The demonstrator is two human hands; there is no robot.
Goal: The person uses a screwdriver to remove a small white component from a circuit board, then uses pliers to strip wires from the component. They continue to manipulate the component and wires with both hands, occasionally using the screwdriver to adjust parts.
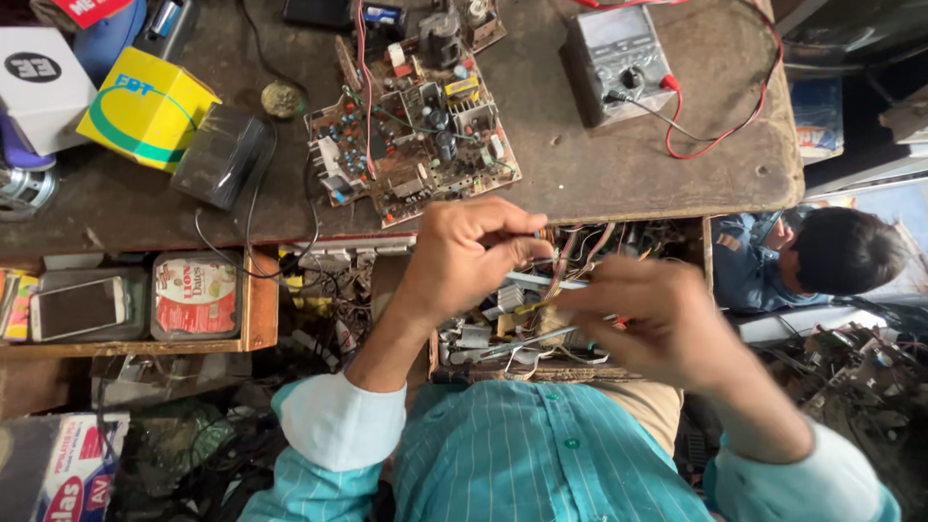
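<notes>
A worn brown workbench (619, 164) stands above a cluttered wooden shelf (259, 314) in daylight.

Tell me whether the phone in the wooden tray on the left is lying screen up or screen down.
Screen up. The phone lies flat in the wooden tray, its pale glass face toward the camera, beside a red and white packet.

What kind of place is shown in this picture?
Probably an electronics repair workshop. A bare circuit board and a meter with red leads lie on the worn bench, and both hands work among loose wires and parts.
</notes>
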